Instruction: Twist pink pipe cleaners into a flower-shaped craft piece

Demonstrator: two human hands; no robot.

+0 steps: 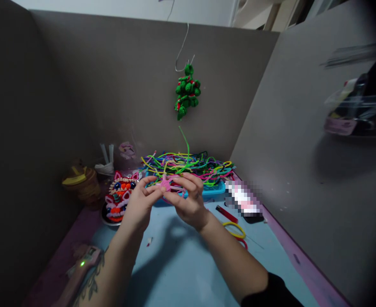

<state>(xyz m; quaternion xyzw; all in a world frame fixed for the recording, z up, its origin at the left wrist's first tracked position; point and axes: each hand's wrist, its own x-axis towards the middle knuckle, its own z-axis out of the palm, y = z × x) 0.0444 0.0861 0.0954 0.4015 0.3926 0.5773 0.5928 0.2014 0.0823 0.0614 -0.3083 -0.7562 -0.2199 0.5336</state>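
Observation:
Between my two hands, above the table, is a small pink piece of bent pipe cleaner point(165, 184) with short arms sticking out. My left hand point(143, 196) pinches it from the left with thumb and fingers. From the right, my right hand point(188, 197) closes its thumb and fingertips on the same piece. Just behind the hands, a blue tray point(218, 189) holds a tangled heap of colourful pipe cleaners point(203, 167). The fingers cover part of the pink piece, so its full shape is hidden.
Left stands a bowl of orange-and-pink pipe-cleaner figures point(117, 209), near a brown basket point(84, 185). A pink tool with a green light point(85, 264) lies by my left forearm. Right are a red lighter point(227, 214), yellow-and-red scissors point(237, 230) and a phone point(253, 218). A green ornament point(188, 91) hangs behind.

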